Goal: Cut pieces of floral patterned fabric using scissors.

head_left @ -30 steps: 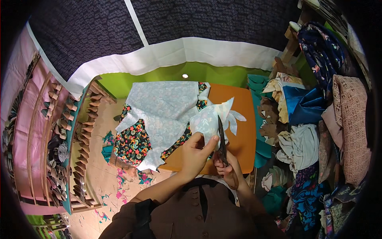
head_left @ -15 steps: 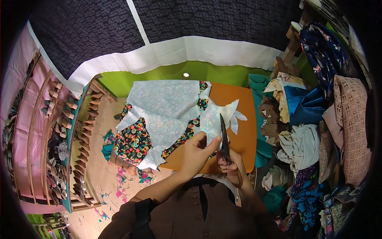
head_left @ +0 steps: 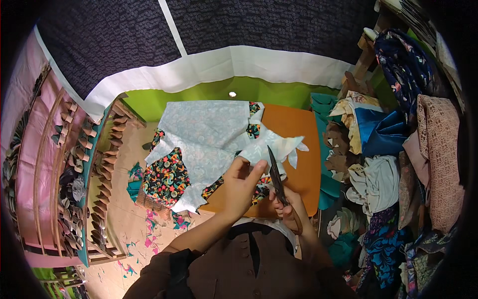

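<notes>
A floral fabric (head_left: 199, 127), black with bright print on one face and pale on its reverse, is spread mostly pale side up over the orange table. My left hand (head_left: 239, 192) pinches its near right part, thumb on top and the other fingers partly hidden. A pair of dark scissors (head_left: 276, 179) is in my right hand (head_left: 290, 209), fingers wrapped around the handles. Its blades look together and point away from me, over the fabric's narrow right end. Beneath the scissors, a bit of the printed face shows.
The orange table (head_left: 294, 122) extends right of the fabric. Piled cloths (head_left: 376, 182) fill the right side, with teal pieces along the table's edge. At left stands a rack (head_left: 104, 184) of shaped pieces. Colourful scraps (head_left: 152, 229) litter the floor.
My left hand has shifted slightly left and nearer, its thumb and index finger wider apart. The fabric's right end has folded over and moved. The scissors have tilted a little to the left.
</notes>
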